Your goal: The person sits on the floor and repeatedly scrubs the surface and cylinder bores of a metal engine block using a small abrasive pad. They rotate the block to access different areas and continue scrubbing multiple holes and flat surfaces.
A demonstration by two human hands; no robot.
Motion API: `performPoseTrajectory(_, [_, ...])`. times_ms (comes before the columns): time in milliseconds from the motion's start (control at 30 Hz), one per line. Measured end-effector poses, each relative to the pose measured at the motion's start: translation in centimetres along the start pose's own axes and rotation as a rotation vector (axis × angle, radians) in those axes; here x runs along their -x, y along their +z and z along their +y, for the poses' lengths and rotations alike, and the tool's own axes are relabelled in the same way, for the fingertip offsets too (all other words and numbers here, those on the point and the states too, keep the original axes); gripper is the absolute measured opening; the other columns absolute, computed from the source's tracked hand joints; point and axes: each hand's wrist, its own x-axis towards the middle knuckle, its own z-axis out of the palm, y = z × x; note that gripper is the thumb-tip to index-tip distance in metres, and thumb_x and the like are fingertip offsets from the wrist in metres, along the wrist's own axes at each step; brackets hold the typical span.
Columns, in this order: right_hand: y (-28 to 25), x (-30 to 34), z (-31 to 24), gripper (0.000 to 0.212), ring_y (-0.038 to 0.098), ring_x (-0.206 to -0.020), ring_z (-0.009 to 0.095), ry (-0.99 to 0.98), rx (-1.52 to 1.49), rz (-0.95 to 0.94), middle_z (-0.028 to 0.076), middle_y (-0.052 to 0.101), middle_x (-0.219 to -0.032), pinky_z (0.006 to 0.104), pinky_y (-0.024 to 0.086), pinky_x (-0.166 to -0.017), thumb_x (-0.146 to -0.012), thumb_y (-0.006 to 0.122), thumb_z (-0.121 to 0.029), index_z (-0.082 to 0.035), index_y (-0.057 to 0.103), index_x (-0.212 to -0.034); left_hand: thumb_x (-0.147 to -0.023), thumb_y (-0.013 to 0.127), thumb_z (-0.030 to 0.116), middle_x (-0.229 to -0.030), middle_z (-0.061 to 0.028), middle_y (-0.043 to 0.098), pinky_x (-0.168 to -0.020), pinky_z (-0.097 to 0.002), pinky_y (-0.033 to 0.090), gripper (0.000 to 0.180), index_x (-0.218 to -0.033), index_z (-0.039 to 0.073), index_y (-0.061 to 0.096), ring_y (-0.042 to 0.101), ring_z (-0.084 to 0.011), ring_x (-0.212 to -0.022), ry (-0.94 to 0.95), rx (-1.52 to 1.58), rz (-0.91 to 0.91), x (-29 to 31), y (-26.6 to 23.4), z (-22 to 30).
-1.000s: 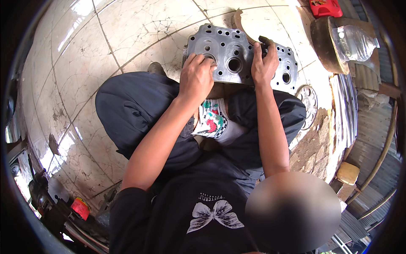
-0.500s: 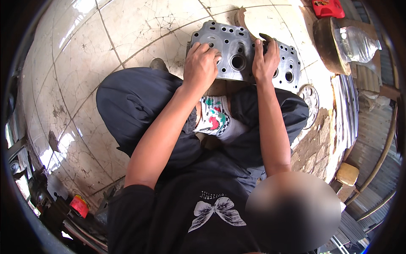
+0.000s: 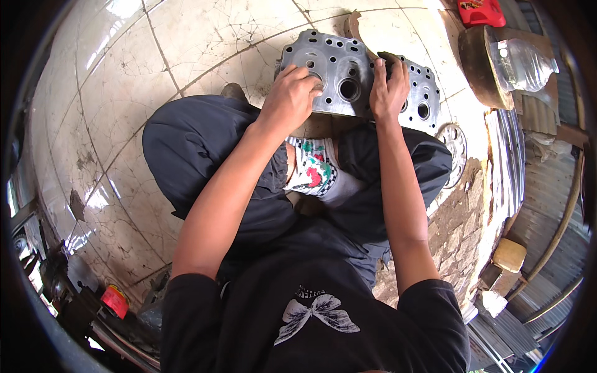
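Note:
A grey metal cylinder head [image 3: 333, 78] with several round holes lies on the floor in front of my crossed legs. My left hand [image 3: 289, 99] is over its left part, fingers curled together at the rim of a large round port. Whatever those fingers may pinch is hidden beneath them. My right hand [image 3: 389, 96] rests on the cylinder head right of the middle port, thumb and fingers stretched and apart. Between its fingertips shows a dark shape [image 3: 389, 56] that I cannot identify.
A curved brownish metal strip [image 3: 355, 26] lies behind the cylinder head. To the right are a round plate with holes [image 3: 457, 149], a clear plastic bottle [image 3: 522, 65] by a rounded brown container [image 3: 482, 68], and a red container [image 3: 481, 12]. A red can [image 3: 115, 301] stands lower left.
My left hand has shifted slightly down and left on the cylinder head. My right hand stays nearly in place. The blurred round patch at lower right is gone, showing my right sleeve.

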Motion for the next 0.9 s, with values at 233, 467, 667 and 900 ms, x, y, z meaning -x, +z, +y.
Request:
performPoseTrajectory(233, [0.0,0.0,0.1,0.041,0.064,-0.104,0.044,0.008,-0.034,0.033,0.024,0.069,-0.111,0.0507,0.049,-0.095,-0.105,0.060,-0.035,0.003,0.073,-0.113,-0.086,0.079,0.004,-0.093,-0.0130,0.073,-0.088,-0.0462,0.055,0.016,-0.101,0.003,0.075,0.067,-0.0366,-0.093,-0.073,0.076,-0.032,-0.4,-1.3,0.9])
performPoseTrajectory(467, [-0.1,-0.3,0.2,0.039,0.066,-0.097,0.040,0.058,-0.073,0.068,0.021,0.070,-0.104,0.0483,0.051,-0.090,-0.105,0.062,-0.034,0.003,0.073,-0.108,-0.084,0.082,0.004,-0.099,-0.0121,0.075,-0.087,-0.0449,0.056,0.019,-0.103,0.004,0.075,0.068,-0.0355,-0.096,-0.011,0.045,-0.034,0.1,-1.6,0.5])
performPoseTrajectory(667, [-0.3,-0.3,0.1,0.038,0.067,-0.093,0.040,0.076,-0.046,0.065,0.021,0.070,-0.102,0.0471,0.052,-0.086,-0.104,0.065,-0.034,0.003,0.074,-0.107,-0.087,0.083,0.010,-0.102,-0.0130,0.077,-0.081,-0.0414,0.057,0.021,-0.107,0.004,0.077,0.072,-0.0319,-0.092,-0.129,0.095,-0.057,-0.4,-2.5,0.9])
performPoseTrajectory(900, [-0.4,-0.3,0.7,0.034,0.070,-0.095,0.036,0.055,-0.031,0.045,0.021,0.072,-0.102,0.0444,0.054,-0.087,-0.102,0.069,-0.030,0.003,0.075,-0.105,-0.098,0.079,0.015,-0.107,-0.0043,0.081,-0.067,-0.0261,0.056,0.020,-0.115,0.004,0.077,0.077,-0.0105,-0.094,-0.502,0.682,-0.129,-1.6,-3.1,1.9])
